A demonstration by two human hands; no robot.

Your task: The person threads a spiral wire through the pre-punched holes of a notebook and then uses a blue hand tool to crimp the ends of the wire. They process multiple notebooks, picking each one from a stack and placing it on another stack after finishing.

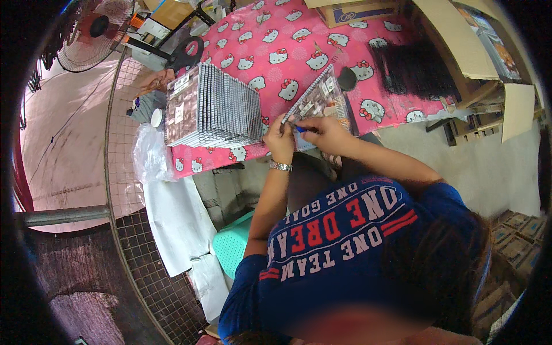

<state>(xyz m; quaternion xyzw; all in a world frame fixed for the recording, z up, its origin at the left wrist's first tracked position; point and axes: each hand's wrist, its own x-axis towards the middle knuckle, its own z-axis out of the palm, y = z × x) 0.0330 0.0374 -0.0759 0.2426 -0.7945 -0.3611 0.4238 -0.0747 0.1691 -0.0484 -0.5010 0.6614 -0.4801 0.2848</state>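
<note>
1 fan [95, 31], 1 stack of packs [215, 106], 1 held pack [319, 98], 1 black bundle [414, 69], 2 hands.

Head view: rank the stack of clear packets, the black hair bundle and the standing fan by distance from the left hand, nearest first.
From the left hand:
1. Stack of clear packets, just to its left on the pink cloth.
2. Black hair bundle, right, beyond the right hand.
3. Standing fan, far upper left, off the table.

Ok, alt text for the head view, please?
Both hands, left and right, work at the near edge of a clear packet card on a pink cartoon-print cloth. A stack of packs lies to the left.
</note>
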